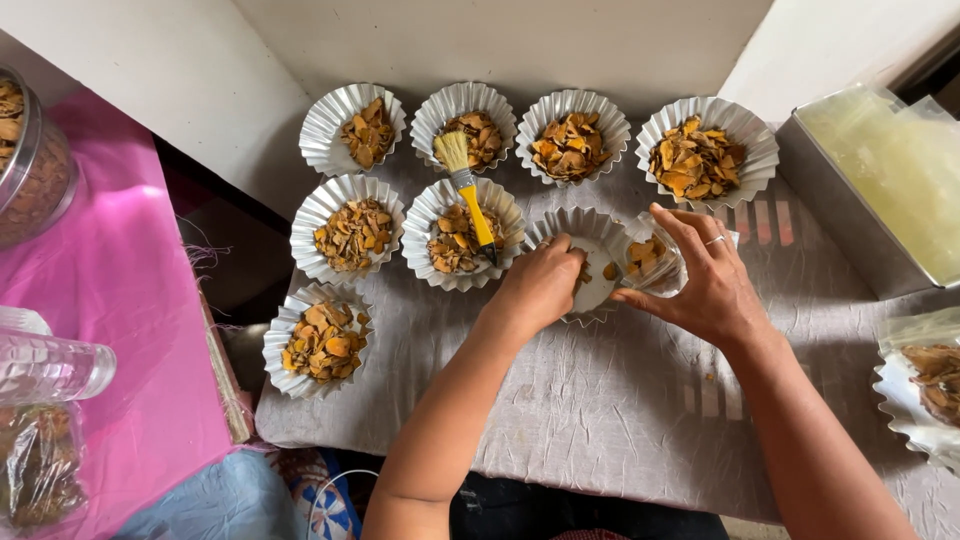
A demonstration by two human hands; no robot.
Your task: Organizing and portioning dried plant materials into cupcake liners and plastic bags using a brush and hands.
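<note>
Several fluted foil cups [352,140] filled with orange-brown dried slices sit in rows on a grey cloth [600,400]. One cup [590,228] in the middle row holds only a few slices. My left hand [540,285] rests in that cup with its fingers curled over the slices. My right hand [705,280] holds a small clear plastic cup [650,258] with some slices, tipped toward the foil cup. A yellow-handled brush [466,190] lies across two filled cups.
A metal tray [850,220] with pale yellow contents stands at the right. Another foil cup with slices [925,385] sits at the right edge. A pink cloth [120,290] at the left carries a jar [30,165] and clear plastic containers [50,368].
</note>
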